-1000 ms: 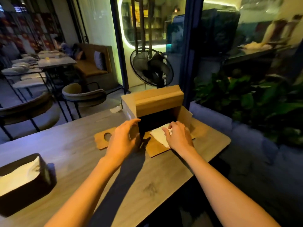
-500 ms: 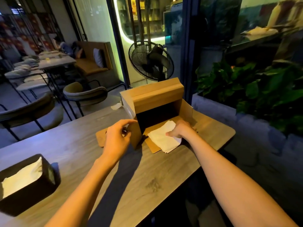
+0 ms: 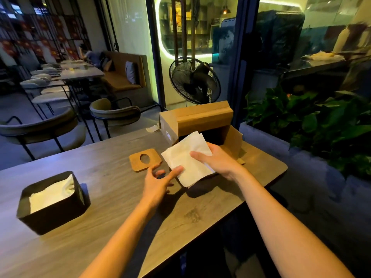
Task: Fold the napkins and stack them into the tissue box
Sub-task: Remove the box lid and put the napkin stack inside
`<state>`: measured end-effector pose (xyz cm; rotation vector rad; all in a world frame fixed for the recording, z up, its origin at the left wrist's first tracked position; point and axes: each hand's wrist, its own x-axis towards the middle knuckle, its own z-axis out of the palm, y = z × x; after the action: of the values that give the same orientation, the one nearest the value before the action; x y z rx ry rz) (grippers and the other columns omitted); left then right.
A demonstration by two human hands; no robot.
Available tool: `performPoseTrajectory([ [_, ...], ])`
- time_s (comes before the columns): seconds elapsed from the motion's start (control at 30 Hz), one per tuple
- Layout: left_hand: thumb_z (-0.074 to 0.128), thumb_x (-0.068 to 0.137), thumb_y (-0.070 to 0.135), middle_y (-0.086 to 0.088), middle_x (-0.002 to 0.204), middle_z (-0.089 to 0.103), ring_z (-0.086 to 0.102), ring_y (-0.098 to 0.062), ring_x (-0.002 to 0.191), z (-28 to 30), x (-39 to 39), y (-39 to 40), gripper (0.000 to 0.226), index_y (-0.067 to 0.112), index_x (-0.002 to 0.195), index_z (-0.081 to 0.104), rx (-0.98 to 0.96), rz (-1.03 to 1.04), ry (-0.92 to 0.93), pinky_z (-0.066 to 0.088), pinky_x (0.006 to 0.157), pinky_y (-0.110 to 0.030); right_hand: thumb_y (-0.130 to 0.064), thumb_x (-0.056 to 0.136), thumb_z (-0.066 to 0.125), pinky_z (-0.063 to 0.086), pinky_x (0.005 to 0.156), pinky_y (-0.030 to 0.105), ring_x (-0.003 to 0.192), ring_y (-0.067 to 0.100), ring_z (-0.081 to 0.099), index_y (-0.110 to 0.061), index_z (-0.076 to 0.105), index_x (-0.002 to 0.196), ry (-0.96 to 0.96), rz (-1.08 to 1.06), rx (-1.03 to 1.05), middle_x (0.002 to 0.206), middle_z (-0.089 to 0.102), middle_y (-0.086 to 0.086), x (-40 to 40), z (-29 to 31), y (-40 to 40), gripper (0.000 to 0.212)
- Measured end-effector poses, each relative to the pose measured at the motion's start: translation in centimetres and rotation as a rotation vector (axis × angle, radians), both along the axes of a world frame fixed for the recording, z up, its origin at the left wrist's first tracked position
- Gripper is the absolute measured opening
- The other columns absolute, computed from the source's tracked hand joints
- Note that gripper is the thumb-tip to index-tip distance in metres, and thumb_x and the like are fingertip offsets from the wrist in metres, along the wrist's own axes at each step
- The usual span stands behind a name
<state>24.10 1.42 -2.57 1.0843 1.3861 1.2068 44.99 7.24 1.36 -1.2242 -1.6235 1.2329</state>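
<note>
One black tissue box (image 3: 52,205) near tabletop's (image 3: 112,227) left edge, white napkins inside. One wooden lid (image 3: 145,159) mid-table. Left hand (image 3: 155,184) loose, fingertips touching one white napkin stack (image 3: 187,159), gripped by right hand (image 3: 217,161) before one cardboard box (image 3: 200,119) at far right corner.

White napkins (image 3: 187,157), plain, no print. Cardboard box (image 3: 202,119) tan-brown kraft, dark inside, white label on its 9 o'clock face. Wooden lid (image 3: 144,160) light brown with an oval cut-out. Tissue box (image 3: 54,211) at 8 o'clock black, white napkins inside. Table (image 3: 112,207) grey-brown wood grain, one darker knot mark. Fan (image 3: 194,81) at 12 o'clock black. Plants (image 3: 313,121) at 2 o'clock dark green. Sofa (image 3: 122,81) mustard-brown, grey cushion.
</note>
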Motion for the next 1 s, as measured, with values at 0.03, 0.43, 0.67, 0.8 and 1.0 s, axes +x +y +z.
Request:
performPoseTrajectory([
  [0.03, 0.087, 0.044, 0.07, -0.011, 0.121, 0.068, 0.072, -0.03, 0.091, 0.3, -0.3, -0.3, 0.119, 0.017, 0.141, 0.044, -0.058, -0.066, -0.139, 0.057, 0.068, -0.036, -0.042, 0.093, 0.071, 0.056, 0.075, 0.021, 0.104, 0.005, 0.068, -0.038, 0.06, 0.124, 0.008, 0.014, 0.023, 0.116, 0.069, -0.015, -0.7, 0.6, -0.5, 0.033],
  [0.43, 0.069, 0.09, 0.029, 0.008, 0.1, 0.075, 0.071, -0.002, 0.089, 6.4, -11.8, -6.2, 0.022, 0.023, 0.111, 0.071, 0.267, 0.244, 0.086, 0.055, 0.07, -0.018, -0.04, 0.098, 0.065, 0.055, 0.066, 0.013, 0.089, -0.003, 0.073, -0.025, 0.066, 0.125, 0.035, 0.16, 0.13, 0.104, 0.074, -0.015, -14.2, 4.8, -3.2, 0.031],
  [0.67, 0.069, 0.091, 0.036, -0.002, 0.08, 0.07, 0.064, -0.013, 0.077, 5.9, -23.1, -9.7, 0.02, 0.017, 0.089, 0.073, 0.216, 0.657, 0.29, 0.051, 0.067, -0.028, -0.03, 0.097, 0.069, 0.038, 0.056, 0.021, 0.051, 0.005, 0.045, -0.014, 0.058, 0.072, -0.078, 0.221, 0.154, 0.053, 0.049, -0.013, -27.4, 4.2, -4.5, 0.031],
  [0.8, 0.07, 0.089, 0.039, -0.001, 0.081, 0.072, 0.068, -0.02, 0.084, 4.4, -28.2, -9.8, 0.019, 0.02, 0.087, 0.073, 0.125, 0.679, 0.413, 0.059, 0.077, -0.045, -0.031, 0.092, 0.073, 0.039, 0.063, 0.033, 0.062, 0.015, 0.047, -0.018, 0.051, 0.06, -0.257, 0.191, 0.158, 0.06, 0.049, -0.002, -32.9, 2.5, -4.6, 0.041],
  [1.0, 0.079, 0.081, 0.04, 0.003, 0.074, 0.071, 0.07, -0.015, 0.07, 2.9, -30.2, -8.9, 0.034, 0.029, 0.106, 0.06, -0.024, 0.574, 0.593, 0.059, 0.072, -0.04, -0.04, 0.096, 0.062, 0.038, 0.099, 0.044, 0.109, 0.034, 0.059, -0.022, 0.049, 0.071, -0.683, 0.177, 0.277, 0.104, 0.07, 0.012, -34.9, 1.1, -4.4, 0.034],
])
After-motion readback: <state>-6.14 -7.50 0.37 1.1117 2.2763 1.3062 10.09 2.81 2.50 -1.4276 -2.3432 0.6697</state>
